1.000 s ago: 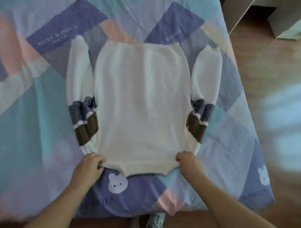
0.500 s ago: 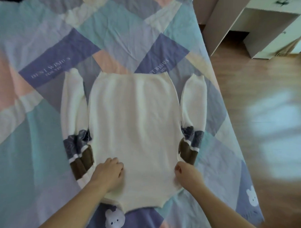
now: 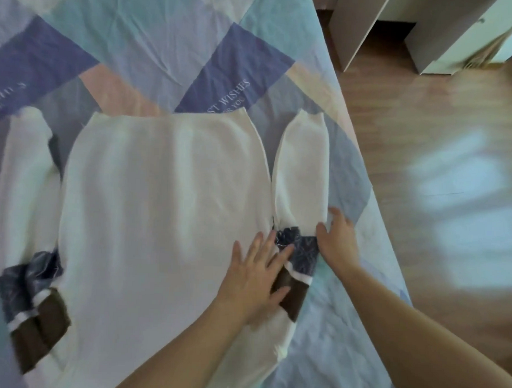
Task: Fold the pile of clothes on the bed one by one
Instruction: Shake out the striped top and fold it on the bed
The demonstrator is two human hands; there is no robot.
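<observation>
White sweater (image 3: 161, 208) spread flat on bed (image 3: 155, 54), left hand (image 3: 257, 276) flat, fingers spread, pressing its right edge, right hand (image 3: 338, 240) gripping the right sleeve (image 3: 301, 178)

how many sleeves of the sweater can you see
2. The right sleeve lies beside the sweater body near the bed's edge, with the right hand gripping it and the left hand flat beside it. The left sleeve lies along the body's other side.
</observation>
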